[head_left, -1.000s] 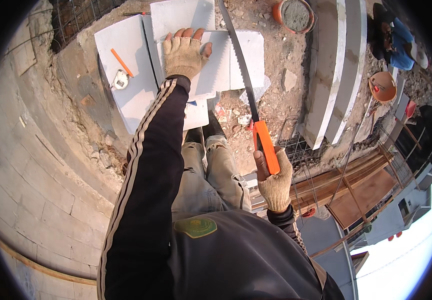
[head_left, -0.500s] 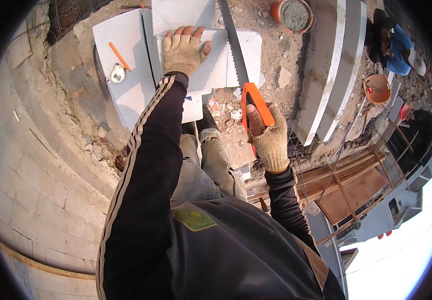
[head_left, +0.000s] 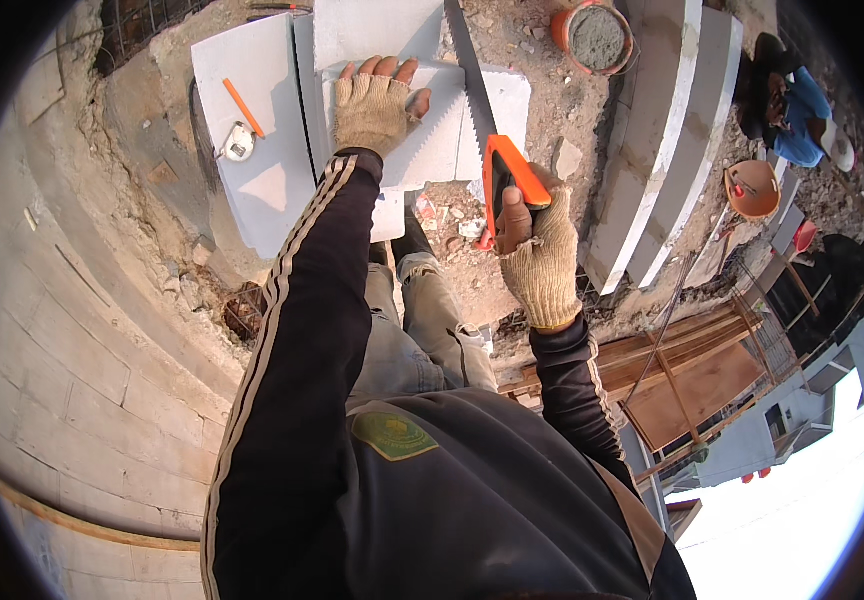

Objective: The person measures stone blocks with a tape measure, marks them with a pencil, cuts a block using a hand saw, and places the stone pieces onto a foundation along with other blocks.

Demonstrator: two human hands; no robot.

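Observation:
My left hand [head_left: 377,108], in a fingerless knitted glove, lies flat on a pale grey lightweight block [head_left: 439,145], its fingers stretched out over the top. My right hand [head_left: 544,245], gloved the same way, is wrapped round the orange handle of a hand saw [head_left: 471,80]. The toothed blade points away from me and crosses the block to the right of my left hand, casting a jagged shadow on it. Whether the teeth are in a cut I cannot tell.
On another block [head_left: 262,205] at left lie an orange pencil-like stick [head_left: 243,107] and a white tape measure [head_left: 239,142]. A bucket of grey mortar [head_left: 597,40] stands far right, near a low block wall [head_left: 642,150]. Beyond it are an orange-brown basin [head_left: 752,190] and a crouching person [head_left: 800,115].
My right hand has pushed the saw away from me along the block. My left hand stays pressed on the block. The whole view has shifted slightly.

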